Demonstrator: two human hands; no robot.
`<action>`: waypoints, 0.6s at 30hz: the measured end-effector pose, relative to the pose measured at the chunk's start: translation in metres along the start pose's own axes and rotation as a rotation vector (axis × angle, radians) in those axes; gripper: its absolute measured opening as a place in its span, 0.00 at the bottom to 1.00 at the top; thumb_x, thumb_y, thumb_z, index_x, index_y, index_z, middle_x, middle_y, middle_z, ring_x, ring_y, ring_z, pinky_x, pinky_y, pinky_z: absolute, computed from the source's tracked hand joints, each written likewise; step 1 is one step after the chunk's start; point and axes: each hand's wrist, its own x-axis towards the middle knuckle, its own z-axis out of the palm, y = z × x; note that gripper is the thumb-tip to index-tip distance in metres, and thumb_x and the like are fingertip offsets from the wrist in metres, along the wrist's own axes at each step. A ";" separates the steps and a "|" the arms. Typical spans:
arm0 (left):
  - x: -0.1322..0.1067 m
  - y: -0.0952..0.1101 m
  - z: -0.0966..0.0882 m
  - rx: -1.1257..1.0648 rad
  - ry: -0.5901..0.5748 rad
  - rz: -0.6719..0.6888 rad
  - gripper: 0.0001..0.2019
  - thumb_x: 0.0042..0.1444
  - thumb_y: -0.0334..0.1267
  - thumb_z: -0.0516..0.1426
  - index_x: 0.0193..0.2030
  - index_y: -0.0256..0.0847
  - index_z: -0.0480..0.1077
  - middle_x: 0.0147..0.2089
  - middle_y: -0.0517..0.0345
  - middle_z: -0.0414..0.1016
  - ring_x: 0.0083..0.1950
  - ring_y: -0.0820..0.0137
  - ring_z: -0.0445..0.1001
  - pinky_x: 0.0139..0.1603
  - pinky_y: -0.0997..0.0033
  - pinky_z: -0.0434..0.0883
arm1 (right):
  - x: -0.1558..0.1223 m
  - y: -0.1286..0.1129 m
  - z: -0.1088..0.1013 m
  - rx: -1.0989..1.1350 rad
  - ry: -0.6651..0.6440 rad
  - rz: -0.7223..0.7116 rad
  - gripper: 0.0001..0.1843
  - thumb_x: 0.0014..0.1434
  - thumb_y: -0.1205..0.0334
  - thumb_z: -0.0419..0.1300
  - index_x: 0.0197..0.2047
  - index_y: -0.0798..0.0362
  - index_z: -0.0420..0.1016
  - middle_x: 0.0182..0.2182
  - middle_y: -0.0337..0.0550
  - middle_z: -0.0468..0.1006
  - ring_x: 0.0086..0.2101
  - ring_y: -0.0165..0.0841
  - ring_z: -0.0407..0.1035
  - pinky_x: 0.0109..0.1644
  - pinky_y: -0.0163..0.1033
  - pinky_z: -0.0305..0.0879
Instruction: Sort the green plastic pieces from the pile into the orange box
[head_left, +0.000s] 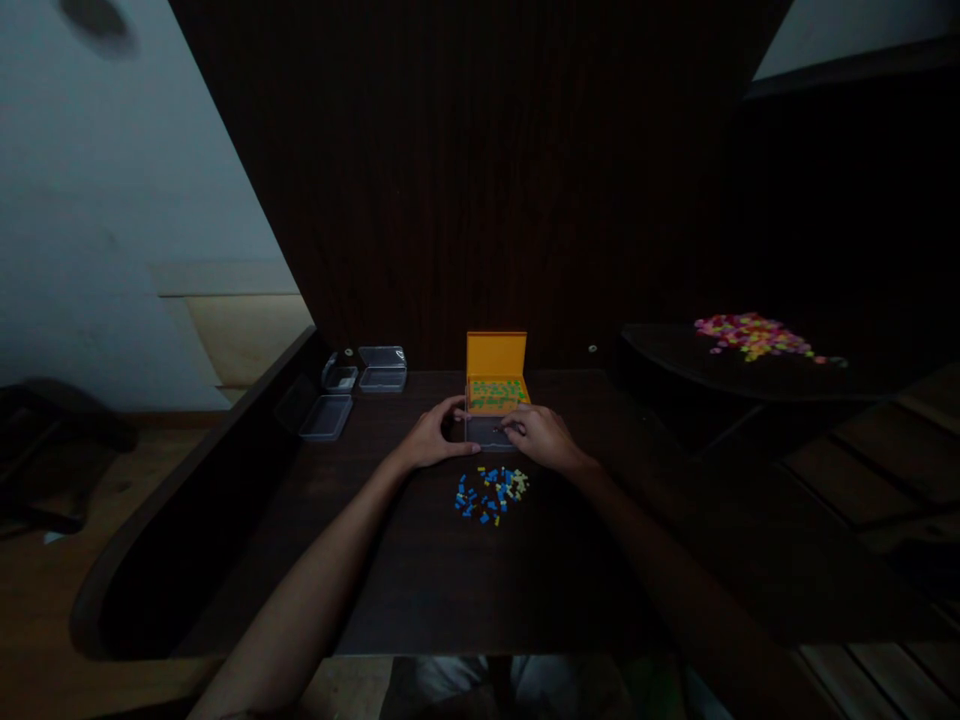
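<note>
- While my left hand point(435, 433) brackets the clear box point(480, 430), thumb at its near-left corner and fingers toward the far left, the grip is a wide C on the left end.
- My right hand point(545, 436) is in a close fingertip pinch over the box's right half; can't tell whether a piece is in it.
- Box sits mid-table, squarely before me. Looks like thin hard plastic: likely light, stiff, a bit slick, could crack if squeezed. Best hold: low on the side walls, light pressure.
- Loose pieces point(491, 495), blue, yellow and pale, lie just on my side of the box. Tiny, probably near weightless and hard; take one at a time, by fingertips on opposite edges. Easy to flick away.
- Yellow box point(496, 352) stands right behind, lid up, green bits point(495, 392) inside. No slack that way; a shove could jog it.
- Back panel point(480, 180) rises behind that: hard stop.
- Left: open clear cases point(327, 417) near the side wall point(210, 470), well apart from my hand.
- Open table point(420, 570) between loose pieces and front edge; forearms cross it either side.
- Right: room on the tabletop before the dark ledge point(664, 362) with its pink-and-yellow heap point(754, 333), well off.
</note>
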 end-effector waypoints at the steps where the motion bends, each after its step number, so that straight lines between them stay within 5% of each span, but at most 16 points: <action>1: 0.000 0.000 0.000 -0.004 -0.005 0.002 0.42 0.42 0.46 0.70 0.63 0.41 0.60 0.49 0.52 0.76 0.52 0.60 0.73 0.57 0.58 0.68 | 0.001 0.001 0.001 0.030 0.010 -0.013 0.11 0.60 0.62 0.59 0.42 0.50 0.82 0.35 0.43 0.79 0.35 0.33 0.72 0.39 0.34 0.63; 9: 0.001 -0.003 0.000 0.014 0.004 0.003 0.43 0.41 0.46 0.70 0.63 0.41 0.60 0.48 0.54 0.77 0.51 0.61 0.73 0.57 0.57 0.68 | 0.006 0.003 0.009 0.122 0.060 0.017 0.06 0.55 0.60 0.65 0.35 0.52 0.83 0.33 0.42 0.79 0.33 0.31 0.71 0.38 0.34 0.64; 18: 0.001 -0.003 0.001 0.030 0.011 0.005 0.41 0.41 0.47 0.70 0.62 0.40 0.61 0.48 0.52 0.77 0.50 0.61 0.74 0.55 0.59 0.69 | 0.005 0.001 0.002 0.052 -0.019 0.022 0.12 0.61 0.63 0.58 0.41 0.53 0.83 0.37 0.45 0.81 0.35 0.33 0.73 0.40 0.33 0.64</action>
